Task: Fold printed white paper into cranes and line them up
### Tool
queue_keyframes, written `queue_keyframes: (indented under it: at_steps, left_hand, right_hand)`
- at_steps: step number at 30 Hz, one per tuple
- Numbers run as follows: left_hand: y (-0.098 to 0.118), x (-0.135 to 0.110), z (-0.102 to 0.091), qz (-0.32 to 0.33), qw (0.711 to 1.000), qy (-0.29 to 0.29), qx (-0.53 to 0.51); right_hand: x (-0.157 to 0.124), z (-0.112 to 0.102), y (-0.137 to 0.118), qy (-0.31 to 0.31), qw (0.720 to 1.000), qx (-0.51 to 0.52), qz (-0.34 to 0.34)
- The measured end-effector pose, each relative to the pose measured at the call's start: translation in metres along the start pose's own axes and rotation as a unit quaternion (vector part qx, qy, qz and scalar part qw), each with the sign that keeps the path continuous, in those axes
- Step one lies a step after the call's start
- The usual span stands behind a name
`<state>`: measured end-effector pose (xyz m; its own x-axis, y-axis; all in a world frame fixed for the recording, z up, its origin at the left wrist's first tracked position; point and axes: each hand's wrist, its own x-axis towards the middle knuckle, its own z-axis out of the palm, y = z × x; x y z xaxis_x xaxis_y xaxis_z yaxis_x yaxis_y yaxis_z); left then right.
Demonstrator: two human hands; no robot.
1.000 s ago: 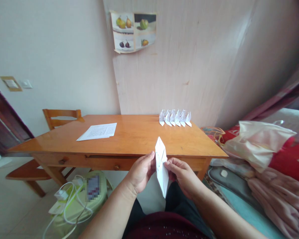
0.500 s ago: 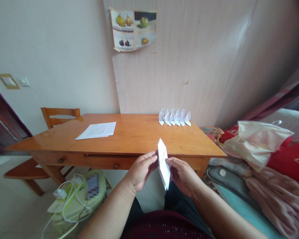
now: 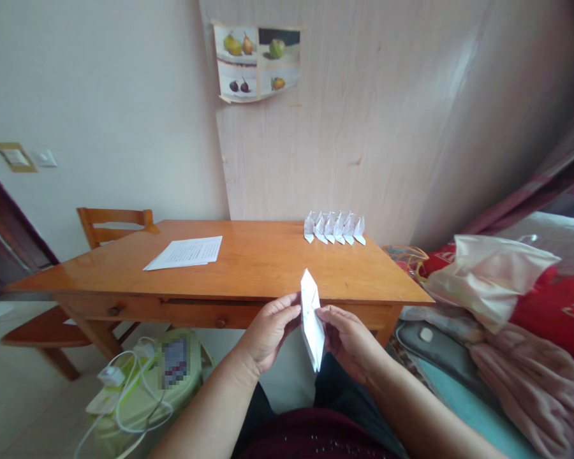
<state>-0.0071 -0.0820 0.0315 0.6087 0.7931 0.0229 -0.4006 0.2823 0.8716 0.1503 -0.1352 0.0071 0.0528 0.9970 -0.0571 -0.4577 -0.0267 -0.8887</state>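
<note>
A long folded white paper, pointed at both ends, is held upright just off the table's front edge. My left hand pinches its left edge between thumb and fingers. On the opposite side my right hand grips the right edge, thumb on the near face and fingers partly hidden behind. Several folded paper pieces stand in a row at the far right of the wooden table. A stack of printed sheets lies at the table's left.
Below on the left, a light green stool carries a phone with a blurred screen and white cables. A wooden chair stands behind the table's left end. To the right are a white bag and a pink blanket.
The view has tilted very slightly, so everything sits a little lower in the picture. Both hands keep their hold on the folded paper, which barely shifts.
</note>
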Motion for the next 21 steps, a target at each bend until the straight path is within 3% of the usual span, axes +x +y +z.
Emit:
queue_keyframes:
  at_steps: [4,9,21]
  left_hand:
    - [-0.0016,0.0007,-0.0004,0.005,1.000,0.012,0.022]
    - [-0.0037,0.0008,0.0012,0.035,0.994,0.075,0.073]
    - [-0.0090,0.0008,-0.0027,0.050,0.981,0.063,0.179]
  right_hand:
    - [-0.0001,-0.0014,0.0013,0.009,1.000,-0.014,-0.006]
    - [0.0028,-0.0048,0.0048,0.026,0.998,-0.053,-0.015]
    - [0.0039,-0.0051,0.0067,0.035,0.998,-0.048,-0.012]
